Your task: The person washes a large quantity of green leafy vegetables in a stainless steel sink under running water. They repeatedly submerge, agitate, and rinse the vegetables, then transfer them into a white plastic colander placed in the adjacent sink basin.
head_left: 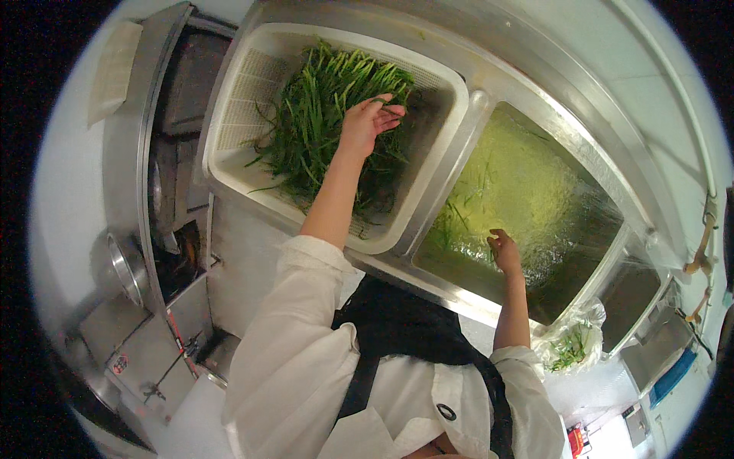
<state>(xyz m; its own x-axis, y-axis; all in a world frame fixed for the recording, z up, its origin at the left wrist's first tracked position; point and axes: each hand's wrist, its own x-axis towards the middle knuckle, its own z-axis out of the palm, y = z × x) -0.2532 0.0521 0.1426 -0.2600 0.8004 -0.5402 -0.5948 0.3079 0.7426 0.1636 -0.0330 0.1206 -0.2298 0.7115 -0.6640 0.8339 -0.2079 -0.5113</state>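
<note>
Long, narrow leafy greens (pixel 325 107) are heaped in a white perforated plastic basket (pixel 238 180) at the upper left. My left hand (pixel 372 122) hangs over the right side of the heap, its fingers apart and loosely bent; a green strand shows by the thumb. To the right, a metal sink basin (pixel 443 284) holds greenish, rippling water (pixel 527 180) with a few loose green strands (pixel 455 218) in it. Just above this water is my right hand (pixel 502 251), its fingers curled together. Something small and dark green shows at its fingertips, too small to name.
A clear plastic bag with greens (pixel 569 348) sits at the sink's right front corner. Beyond it lies another, smaller basin (pixel 631 294). A pipe (pixel 680 84) runs along the right wall. A metal bowl (pixel 126 264) and a metal shelf unit (pixel 157 99) stand at the left.
</note>
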